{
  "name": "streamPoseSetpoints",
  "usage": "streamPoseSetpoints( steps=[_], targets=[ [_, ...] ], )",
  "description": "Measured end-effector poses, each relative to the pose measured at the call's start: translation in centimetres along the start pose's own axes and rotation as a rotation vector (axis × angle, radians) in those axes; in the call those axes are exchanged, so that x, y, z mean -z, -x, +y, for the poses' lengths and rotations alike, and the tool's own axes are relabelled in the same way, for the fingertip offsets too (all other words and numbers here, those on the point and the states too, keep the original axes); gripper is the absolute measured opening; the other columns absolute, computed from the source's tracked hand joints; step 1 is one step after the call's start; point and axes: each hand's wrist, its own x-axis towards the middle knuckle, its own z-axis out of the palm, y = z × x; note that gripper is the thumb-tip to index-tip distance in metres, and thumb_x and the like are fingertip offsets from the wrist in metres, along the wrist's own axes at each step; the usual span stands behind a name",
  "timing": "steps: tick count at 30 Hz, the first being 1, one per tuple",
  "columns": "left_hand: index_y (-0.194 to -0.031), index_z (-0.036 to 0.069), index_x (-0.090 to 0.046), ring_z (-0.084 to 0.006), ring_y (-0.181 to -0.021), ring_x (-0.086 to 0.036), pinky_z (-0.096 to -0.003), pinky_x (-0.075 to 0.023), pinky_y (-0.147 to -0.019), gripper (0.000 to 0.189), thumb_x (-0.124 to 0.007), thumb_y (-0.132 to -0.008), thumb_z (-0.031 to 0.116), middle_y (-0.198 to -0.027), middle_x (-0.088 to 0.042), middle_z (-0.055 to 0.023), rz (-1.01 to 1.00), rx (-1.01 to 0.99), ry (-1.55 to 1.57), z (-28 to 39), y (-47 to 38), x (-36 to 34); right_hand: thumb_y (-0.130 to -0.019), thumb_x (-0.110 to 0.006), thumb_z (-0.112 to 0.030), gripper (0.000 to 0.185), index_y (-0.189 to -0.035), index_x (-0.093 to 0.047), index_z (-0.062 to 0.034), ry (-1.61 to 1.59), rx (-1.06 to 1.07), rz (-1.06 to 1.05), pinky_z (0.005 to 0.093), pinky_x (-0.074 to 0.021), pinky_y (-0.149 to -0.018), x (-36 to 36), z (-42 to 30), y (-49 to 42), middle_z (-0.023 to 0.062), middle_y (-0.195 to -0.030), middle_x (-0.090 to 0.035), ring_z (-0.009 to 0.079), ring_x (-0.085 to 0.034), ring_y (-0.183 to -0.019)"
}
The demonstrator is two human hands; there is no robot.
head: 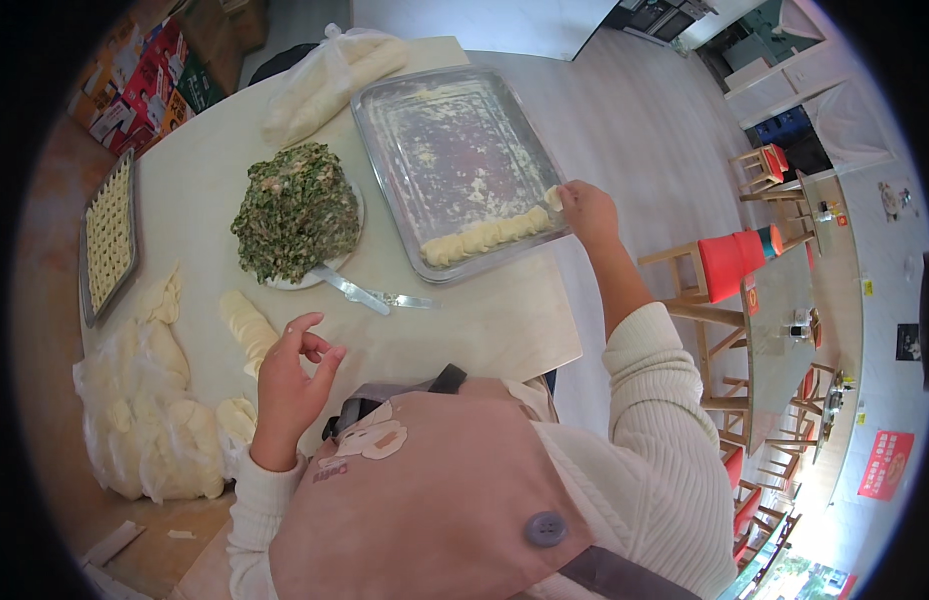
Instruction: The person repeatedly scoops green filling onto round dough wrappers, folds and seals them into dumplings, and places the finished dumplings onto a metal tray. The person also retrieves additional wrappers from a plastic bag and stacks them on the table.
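Observation:
My right hand (589, 212) pinches a small folded dumpling (554, 198) at the right edge of a floured metal tray (464, 142). Along the tray's near side lies a row of pale dumplings (485, 235), just left of that hand. My left hand (296, 375) hovers over the near part of the table, fingers apart and nothing in them. Close beside it is a stack of round dough wrappers (247, 330). A mound of chopped green filling (298, 214) sits on a white plate (357, 217). Two flat metal spreaders (352, 289) rest at the plate's near edge.
Bagged dough wrappers (153, 412) lie at the table's near left, another long bag (337, 86) at its far side. A second tray (110, 232), full of dumplings, stands at the left edge. Printed boxes (146, 90) are stacked beyond. Red-seated chairs (723, 266) and dining tables (783, 337) stand right.

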Motion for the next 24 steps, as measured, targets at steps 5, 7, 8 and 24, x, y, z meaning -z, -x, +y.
streamPoseSetpoints(
  steps=[5, 7, 8, 24],
  targets=[
    [-0.116, 0.003, -0.056, -0.0161, -0.07, -0.057, -0.0282, -0.0475, -0.068, 0.038, -0.071, -0.082, 0.014, -0.077, -0.062, -0.0064, 0.033, 0.082, 0.002, -2.2, 0.8, 0.4, -0.086, -0.06, -0.031, 0.022, -0.085, -0.069, -0.0116, 0.201, 0.042, -0.052, 0.0445, -0.0497, -0.065, -1.2, 1.0, 0.7, 0.0122, -0.076, -0.066, 0.0315, -0.063, -0.075],
    [-0.115, 0.003, -0.057, -0.0159, -0.071, -0.058, -0.0282, -0.0478, -0.069, 0.037, -0.07, -0.083, 0.014, -0.076, -0.062, -0.0066, 0.05, 0.117, -0.006, -3.3, 1.4, 0.8, -0.087, -0.059, -0.031, 0.022, -0.085, -0.07, -0.012, 0.2, 0.016, -0.063, 0.0447, -0.0499, -0.065, -1.6, 1.2, 1.1, 0.0121, -0.076, -0.066, 0.0314, -0.063, -0.076],
    [-0.116, 0.003, -0.057, -0.0158, -0.071, -0.059, -0.0283, -0.0481, -0.069, 0.036, -0.07, -0.084, 0.014, -0.076, -0.062, -0.0066, 0.06, 0.127, -0.018, -4.0, 1.7, 1.0, -0.087, -0.059, -0.031, 0.022, -0.085, -0.07, -0.0123, 0.207, 0.005, -0.074, 0.0447, -0.0501, -0.066, -1.8, 1.4, 1.3, 0.0122, -0.077, -0.066, 0.0314, -0.063, -0.077],
    [-0.097, 0.003, -0.06, -0.018, -0.067, -0.063, -0.0289, -0.0495, -0.062, 0.015, -0.065, -0.086, 0.01, -0.079, -0.064, -0.0088, 0.428, 0.189, -0.199, -14.3, 10.5, 0.1, -0.089, -0.062, -0.029, 0.027, -0.101, -0.068, -0.0063, 0.119, 0.114, -0.124, 0.0418, -0.05, -0.069, -2.6, 3.3, 1.2, 0.016, -0.085, -0.069, 0.0332, -0.066, -0.081]
  ],
)
